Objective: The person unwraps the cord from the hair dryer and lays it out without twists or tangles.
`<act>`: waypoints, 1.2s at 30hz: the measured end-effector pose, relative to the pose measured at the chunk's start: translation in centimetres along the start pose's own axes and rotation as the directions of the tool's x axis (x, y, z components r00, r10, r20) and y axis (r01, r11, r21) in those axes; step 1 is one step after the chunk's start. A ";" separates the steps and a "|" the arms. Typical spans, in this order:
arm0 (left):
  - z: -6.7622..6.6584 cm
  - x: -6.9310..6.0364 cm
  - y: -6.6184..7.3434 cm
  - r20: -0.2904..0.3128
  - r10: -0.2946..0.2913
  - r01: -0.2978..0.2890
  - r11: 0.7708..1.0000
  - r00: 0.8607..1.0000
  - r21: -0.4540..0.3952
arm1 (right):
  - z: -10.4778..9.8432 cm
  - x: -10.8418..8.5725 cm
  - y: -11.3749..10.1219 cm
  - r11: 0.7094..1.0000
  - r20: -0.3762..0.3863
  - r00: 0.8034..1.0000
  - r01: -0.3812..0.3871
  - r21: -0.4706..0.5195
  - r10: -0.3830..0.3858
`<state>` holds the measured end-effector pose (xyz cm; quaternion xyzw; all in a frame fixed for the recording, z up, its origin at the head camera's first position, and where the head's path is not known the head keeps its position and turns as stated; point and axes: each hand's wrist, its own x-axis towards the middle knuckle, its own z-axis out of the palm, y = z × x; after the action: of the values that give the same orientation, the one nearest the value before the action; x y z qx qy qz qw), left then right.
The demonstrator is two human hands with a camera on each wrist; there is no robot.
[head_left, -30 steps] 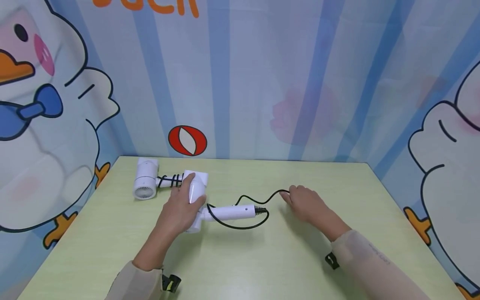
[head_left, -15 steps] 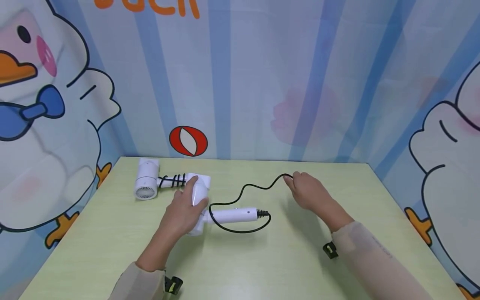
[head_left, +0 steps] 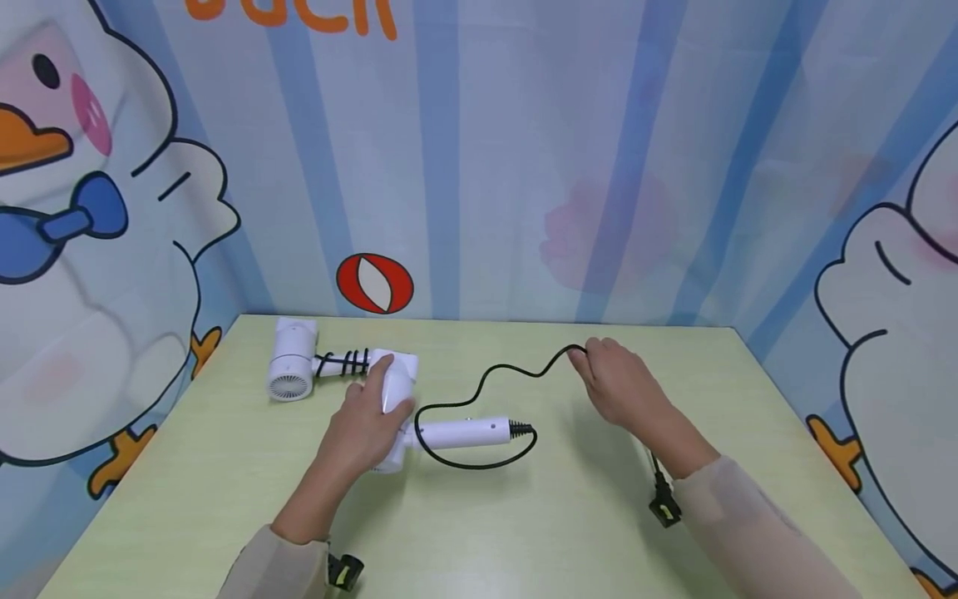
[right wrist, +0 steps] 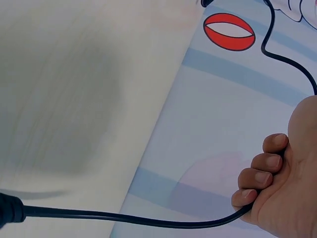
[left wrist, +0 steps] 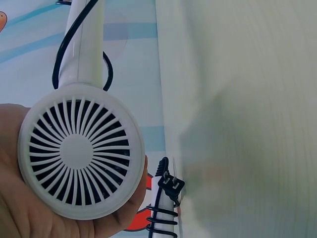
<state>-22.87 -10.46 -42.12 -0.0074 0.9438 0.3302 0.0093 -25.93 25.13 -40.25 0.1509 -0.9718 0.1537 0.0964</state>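
Note:
My left hand [head_left: 367,428] grips the barrel of a white hair dryer [head_left: 464,432], held above the table with its handle towards the right. Its round slotted grille [left wrist: 77,153] faces the left wrist camera. From the handle's end, a black cord [head_left: 516,370] loops back near the barrel, then rises to my right hand [head_left: 617,383]. In the right wrist view, the curled fingers [right wrist: 255,177] hold the cord, and its free stretch runs to a thick black end [right wrist: 10,208], cut off by the frame edge.
A second white hair dryer [head_left: 292,358] lies at the table's back left, cord wound round its handle. Its two-pin plug [left wrist: 171,186] shows in the left wrist view. Behind the pale table [head_left: 479,541] hangs a striped cartoon curtain [head_left: 494,166].
My right hand has risen away from me, drawing the cord up into a longer curve. The cord's free end now shows below that wrist. My left hand has barely moved.

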 end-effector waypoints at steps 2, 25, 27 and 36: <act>0.0 0.0 0.0 0.001 0.000 0.000 1.000 1.000 0.000 | -0.2 -0.3 -0.2 1.000 -0.016 1.000 0.016 -0.002 -0.016; 0.1 0.7 -0.5 0.006 -0.020 0.020 1.000 1.000 0.005 | -2.7 -5.0 -3.2 0.977 -0.176 0.962 0.198 -0.073 -0.208; 0.1 0.7 -0.5 0.007 -0.022 0.022 1.000 1.000 0.007 | -2.7 -5.5 -3.4 0.972 -0.191 0.954 0.219 -0.086 -0.232; 0.2 0.9 -0.4 0.005 -0.025 0.025 1.000 1.000 0.010 | -2.6 -6.6 -3.9 0.964 -0.203 0.943 0.250 -0.093 -0.264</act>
<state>-23.76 -10.66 -42.50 -0.0182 0.9453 0.3253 0.0160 -18.17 24.20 -38.32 0.2556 -0.9323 0.1231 0.2245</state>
